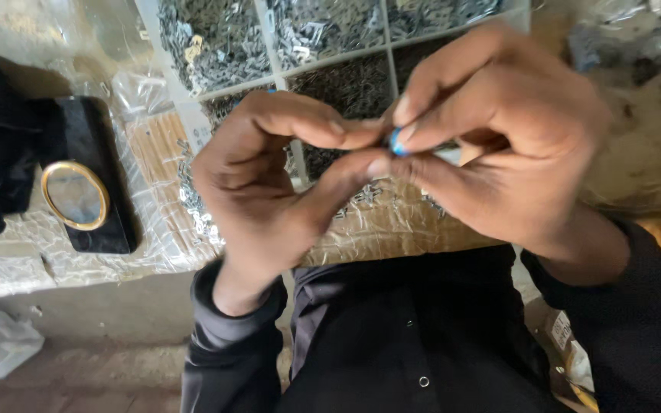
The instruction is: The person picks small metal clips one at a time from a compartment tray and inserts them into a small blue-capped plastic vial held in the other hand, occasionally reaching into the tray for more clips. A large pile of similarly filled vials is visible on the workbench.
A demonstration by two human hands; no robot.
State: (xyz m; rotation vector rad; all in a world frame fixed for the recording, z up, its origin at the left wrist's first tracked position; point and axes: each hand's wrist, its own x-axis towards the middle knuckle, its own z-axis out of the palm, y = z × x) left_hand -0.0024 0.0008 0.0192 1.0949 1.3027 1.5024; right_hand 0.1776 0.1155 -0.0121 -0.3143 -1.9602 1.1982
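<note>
Two hands meet at chest height above the counter (55, 264), pinching one small blue piece (397, 143) between their fingertips. The left hand (269, 180) closes thumb and forefinger on its near end; the right hand (499, 130) grips it from the other side, with a pale bit showing just behind the blue tip. The piece is too small and too covered to tell how far the work on it has got. Below sits a divided tray (269, 38) of small grey metal parts, its compartments full. A black phone (86, 180) with a gold ring lies to the left, near the counter's front edge. Crinkled plastic wrap (392, 222) covers the counter, and open room for the hands is mostly above the tray.
</note>
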